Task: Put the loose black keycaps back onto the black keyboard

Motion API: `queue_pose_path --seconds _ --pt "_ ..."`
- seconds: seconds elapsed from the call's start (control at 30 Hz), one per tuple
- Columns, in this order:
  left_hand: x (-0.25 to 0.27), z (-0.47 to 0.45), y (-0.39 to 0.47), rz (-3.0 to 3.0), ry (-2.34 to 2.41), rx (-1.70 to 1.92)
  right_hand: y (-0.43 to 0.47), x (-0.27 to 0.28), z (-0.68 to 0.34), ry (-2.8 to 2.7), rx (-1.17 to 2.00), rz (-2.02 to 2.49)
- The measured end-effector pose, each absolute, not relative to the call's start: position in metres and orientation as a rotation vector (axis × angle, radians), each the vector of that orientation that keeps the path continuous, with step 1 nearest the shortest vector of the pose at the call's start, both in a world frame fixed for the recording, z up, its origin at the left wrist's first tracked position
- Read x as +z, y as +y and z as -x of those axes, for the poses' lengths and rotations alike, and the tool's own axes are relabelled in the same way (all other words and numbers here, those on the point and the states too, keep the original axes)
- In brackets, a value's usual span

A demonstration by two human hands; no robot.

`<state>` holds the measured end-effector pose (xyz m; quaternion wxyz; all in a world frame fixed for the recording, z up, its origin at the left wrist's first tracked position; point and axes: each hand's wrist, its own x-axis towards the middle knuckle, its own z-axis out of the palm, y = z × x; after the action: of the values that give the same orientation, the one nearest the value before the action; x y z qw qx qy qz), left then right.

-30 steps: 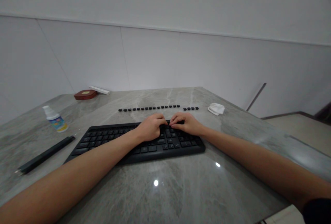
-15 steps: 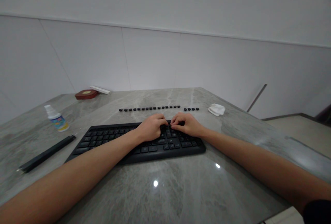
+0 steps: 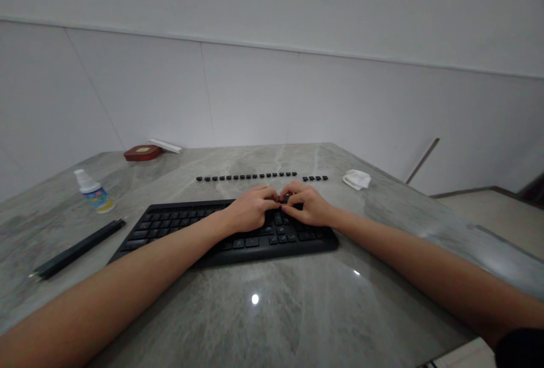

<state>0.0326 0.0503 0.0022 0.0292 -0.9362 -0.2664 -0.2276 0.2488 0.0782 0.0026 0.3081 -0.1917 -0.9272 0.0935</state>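
A black keyboard [image 3: 238, 256] lies at a slant on the grey marbled tabletop, its left part crossed by my left forearm. My left hand [image 3: 254, 209] is over the keyboard's upper right part, thumb and fingers pinched together. Facing it, my right hand [image 3: 306, 204] is also closed in a pinch, and the fingertips of both hands meet just above the keys. Something small and dark shows between them, too small to make out. Behind the keyboard, small black keycaps [image 3: 242, 177] lie in a long row, with a shorter group of keycaps [image 3: 315, 178] to its right.
A spray bottle [image 3: 96, 193] stands at the left, with a long black bar [image 3: 79, 248] in front of it. Farther back are a reddish-brown case [image 3: 143, 153] and a white strip [image 3: 165, 146] by the wall. A crumpled white cloth [image 3: 357, 179] lies on the right.
My left fingers have shifted slightly right, so the fingertips of both hands now come together. The keyboard and the keycap rows stay in place.
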Motion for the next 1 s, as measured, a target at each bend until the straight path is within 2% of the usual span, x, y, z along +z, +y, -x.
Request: queue_pose_path --seconds 0.2,0.47,0.63,0.83,1.0 --pt "0.008 -0.038 0.049 2.880 -0.719 -0.511 0.080 0.005 -0.252 -2.550 0.236 0.491" --pt "0.003 -0.035 0.050 2.873 -0.844 -0.602 0.102 -0.001 -0.257 -2.315 0.371 0.707" --pt "-0.001 -0.033 0.052 2.900 -0.879 -0.666 0.142 -0.017 -0.289 -1.974 0.031 1.216" --pt "-0.002 -0.033 0.053 2.915 -0.890 -0.703 0.158 -0.032 -0.297 -2.156 -0.130 1.360" --pt "-0.002 -0.033 0.054 2.918 -0.881 -0.716 0.156 -0.033 -0.292 -2.295 -0.190 1.296"
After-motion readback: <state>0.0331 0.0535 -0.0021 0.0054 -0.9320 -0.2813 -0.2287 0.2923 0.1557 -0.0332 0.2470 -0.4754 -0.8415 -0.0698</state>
